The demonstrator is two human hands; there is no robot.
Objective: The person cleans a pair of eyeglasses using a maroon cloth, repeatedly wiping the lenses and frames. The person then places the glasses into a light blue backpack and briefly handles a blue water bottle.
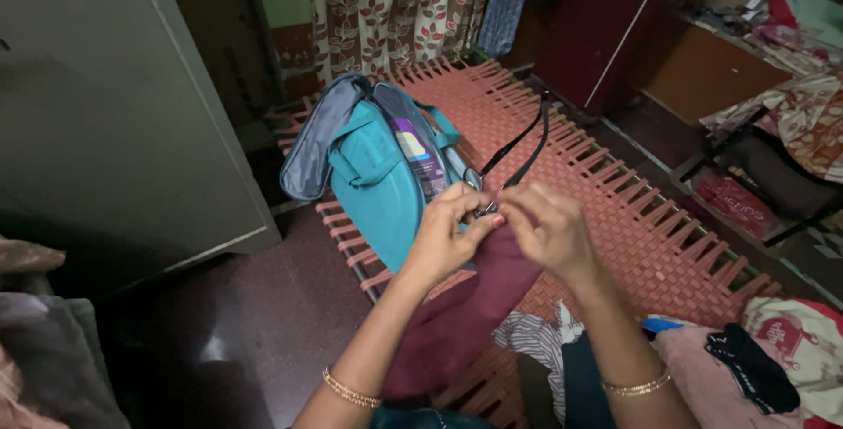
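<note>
Over the woven cot (615,218), both hands meet just beside the teal bag (378,183). The left hand (443,231) has its fingers curled, thumb and forefinger pressed together on a small dark piece where the black strap (518,152) ends; what exactly that piece is cannot be told. The right hand (549,227) is also curled, its fingertips pinching at the same spot, touching the left hand. A maroon cloth (461,315) hangs under both hands and runs down between the forearms; which hand bears it is unclear. Each wrist carries a thin gold bangle (349,389).

The bag lies on the cot's near-left part, its grey-lined flap (307,152) thrown open. A purple packet (420,161), tall and flat with a pale label, sticks out of the bag's mouth. The strap loops up from the hands across the cot. A striped cloth (527,337) and a pink cloth (702,363) lie at the cot's near end. Behind stand a leaf-print curtain (395,7) and a dark red cupboard (606,25); a grey cabinet (105,113) fills the left.
</note>
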